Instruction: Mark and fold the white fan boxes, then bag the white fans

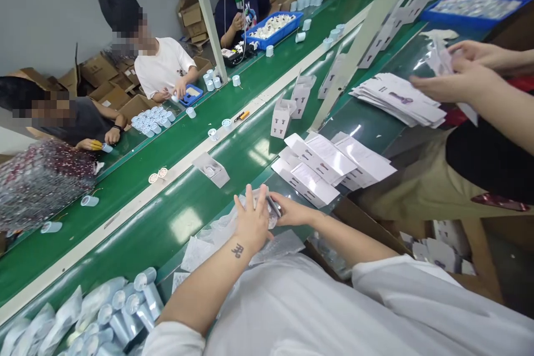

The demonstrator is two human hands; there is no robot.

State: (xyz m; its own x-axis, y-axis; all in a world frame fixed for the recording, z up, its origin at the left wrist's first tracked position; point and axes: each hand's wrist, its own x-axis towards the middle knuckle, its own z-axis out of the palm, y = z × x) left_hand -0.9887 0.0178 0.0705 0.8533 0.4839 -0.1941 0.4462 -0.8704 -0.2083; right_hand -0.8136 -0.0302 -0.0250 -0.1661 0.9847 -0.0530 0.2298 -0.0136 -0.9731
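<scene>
My left hand (pixel 251 218) and my right hand (pixel 292 212) meet at the near edge of the green conveyor belt (pixel 175 222). Together they hold a small pale item in a clear plastic bag (pixel 272 208); the fingers of both hands are curled round it. Under my hands lie more clear plastic bags (pixel 217 239). Just beyond my right hand sits a pile of white printed boxes (pixel 321 169), folded and closed. At the lower left lies a heap of bagged pale blue cylinders (pixel 120 311).
An open white box (pixel 212 169) rides the belt ahead. Upright white cartons (pixel 287 111) stand further along. A person on my right handles flat carton blanks (pixel 400 100). Across the belt, three people work with small blue cups (pixel 152 119) and blue trays (pixel 273 28).
</scene>
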